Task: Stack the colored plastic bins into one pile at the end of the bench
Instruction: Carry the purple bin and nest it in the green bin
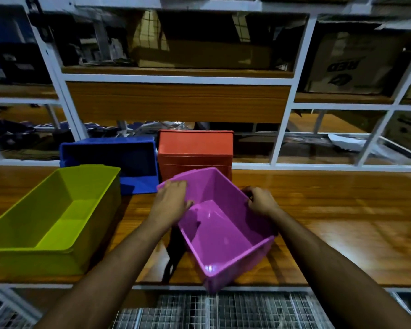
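Tilting above the middle of the wooden surface (318, 210), the pink bin (223, 233) was held in both hands, its open top turned up toward the camera and its near corner hanging out past the front edge. The left hand (171, 198) gripped the bin's far-left rim, fingers (176, 185) curled together over the edge and clamped on it. The right hand (261, 200) held the right rim, its fingers (249, 193) wrapped over the edge and closed on the plastic. Under the bin, a dark shape lay on the wood; what it was could not be told.

Just behind the pink bin stood the red bin (195, 150), turned so that its ribbed side faced the camera, its far edge at the back of the surface. Beside it on the left lay the blue bin (109, 162), on its side with its dark opening facing forward. In front of the blue one, at the left end, sat the green bin (52, 214), upright and longer than the others, its near wall level with the front edge.

Behind everything rose a white-framed shelf (180, 79) with wooden boards, carrying cardboard boxes (351, 65) in its upper bays. Below the front edge ran a wire mesh (223, 309).
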A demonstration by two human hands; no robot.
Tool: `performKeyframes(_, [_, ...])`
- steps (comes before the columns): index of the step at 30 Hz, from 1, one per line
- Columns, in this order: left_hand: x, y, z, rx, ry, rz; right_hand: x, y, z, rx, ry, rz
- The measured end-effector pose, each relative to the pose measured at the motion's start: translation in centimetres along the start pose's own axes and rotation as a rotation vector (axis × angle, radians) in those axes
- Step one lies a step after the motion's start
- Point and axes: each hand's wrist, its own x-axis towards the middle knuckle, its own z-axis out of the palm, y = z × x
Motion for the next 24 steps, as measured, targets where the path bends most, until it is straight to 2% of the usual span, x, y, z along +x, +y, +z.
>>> performKeyframes(4, [0.9, 2.3, 0.3, 0.014, -0.069, 0.252, 0.1, -0.5, 0.3, 0.007, -0.05, -0.077])
performKeyframes(9, [1.4, 4.5, 1.1, 0.017, -0.12, 0.402, -0.1, -1.1, 1.0, -0.025, -0.088, -0.208])
performKeyframes(13, [1.8, 4.7, 2.0, -0.037, -0.109, 0.376, -0.3, -0.9, 1.2, -0.016, -0.087, -0.246])
performKeyframes(17, [2.3, 5.0, 2.8, 0.033, -0.079, 0.357, -0.4, -0.8, 1.3, -0.014, -0.062, -0.235])
performKeyframes(21, [2.7, 4.7, 3.4, 0.104, -0.073, 0.296, -0.7, -0.9, 1.0, -0.204, 0.029, -0.197])
performKeyframes(24, [2.8, 3.5, 3.1, 0.162, -0.03, 0.21, -1.2, -0.8, 0.5, -0.252, 0.075, -0.176])
